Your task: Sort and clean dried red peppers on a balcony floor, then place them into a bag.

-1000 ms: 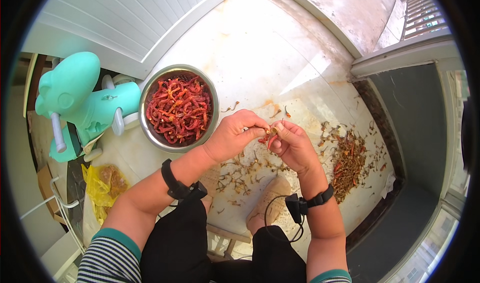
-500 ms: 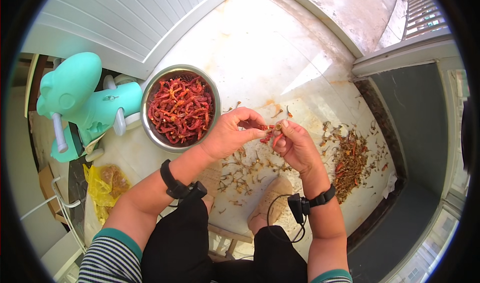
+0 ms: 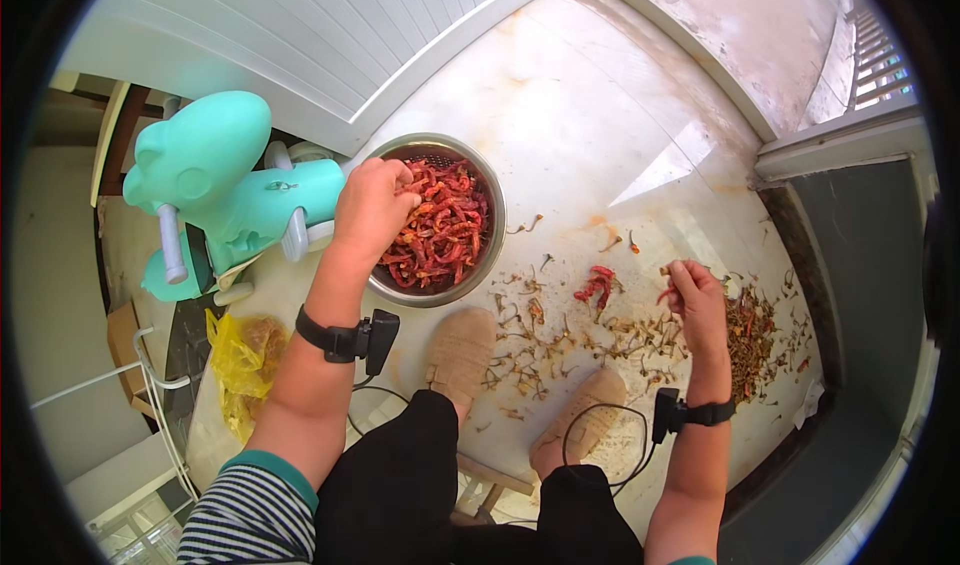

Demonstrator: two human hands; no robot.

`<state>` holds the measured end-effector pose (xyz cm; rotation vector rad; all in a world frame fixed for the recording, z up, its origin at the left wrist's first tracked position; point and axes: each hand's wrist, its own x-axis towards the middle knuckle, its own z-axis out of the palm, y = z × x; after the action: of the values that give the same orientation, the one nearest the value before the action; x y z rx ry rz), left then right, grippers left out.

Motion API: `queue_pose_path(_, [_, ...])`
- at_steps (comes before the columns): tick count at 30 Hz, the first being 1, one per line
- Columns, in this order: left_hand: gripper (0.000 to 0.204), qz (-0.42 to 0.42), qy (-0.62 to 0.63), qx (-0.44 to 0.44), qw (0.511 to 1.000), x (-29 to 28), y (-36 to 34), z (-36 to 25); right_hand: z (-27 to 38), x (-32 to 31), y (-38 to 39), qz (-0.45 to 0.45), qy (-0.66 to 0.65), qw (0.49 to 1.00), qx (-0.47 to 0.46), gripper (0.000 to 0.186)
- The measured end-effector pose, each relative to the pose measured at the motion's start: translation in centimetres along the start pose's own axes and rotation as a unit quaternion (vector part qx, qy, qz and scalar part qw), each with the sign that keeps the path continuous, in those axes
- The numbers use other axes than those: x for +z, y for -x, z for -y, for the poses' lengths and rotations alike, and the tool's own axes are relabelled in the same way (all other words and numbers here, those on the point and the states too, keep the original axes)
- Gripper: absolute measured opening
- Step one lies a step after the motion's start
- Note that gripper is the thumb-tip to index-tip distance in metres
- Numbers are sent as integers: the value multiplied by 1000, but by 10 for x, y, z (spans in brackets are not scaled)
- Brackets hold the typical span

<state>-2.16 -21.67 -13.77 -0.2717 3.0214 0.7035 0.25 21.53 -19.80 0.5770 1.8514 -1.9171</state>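
My left hand point(image 3: 372, 205) is over the left side of a steel bowl point(image 3: 497, 210) heaped with dried red chili peppers point(image 3: 445, 227). Its fingers are curled closed, and whatever they may hold cannot be made out. Off to the right, my right hand point(image 3: 697, 307) pinches a dried chili pepper point(image 3: 665, 292), of which only a small red part shows beside the fingertips. Between the hands, a few red chilies point(image 3: 597, 287) lie on the floor. Loose brown stems point(image 3: 535, 335) are strewn below them, and a denser heap of stems point(image 3: 752, 350) lies beyond my right wrist.
A turquoise ride-on toy point(image 3: 240, 190) stands left of the bowl, against a white panelled door point(image 3: 330, 40). Nearer me are a yellow plastic bag point(image 3: 235, 365) and a white metal rack point(image 3: 160, 395). My shoes point(image 3: 462, 350) rest among the stems. A dark grey panel point(image 3: 860, 265) borders the right.
My hands have parted: the left has moved left to the bowl, the right a little to the right. Red chilies on the floor, earlier behind the hands, now show. The view has shifted.
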Motion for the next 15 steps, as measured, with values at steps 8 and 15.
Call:
queue_pose_path(8, [34,3,49,43,998,11,7,-19,-14,-41,9,-123,598,769,-189,19])
queue_pose_path(15, [29,250,280,57,925,43,40,-88,41,61,39,75,145,967,-194,37])
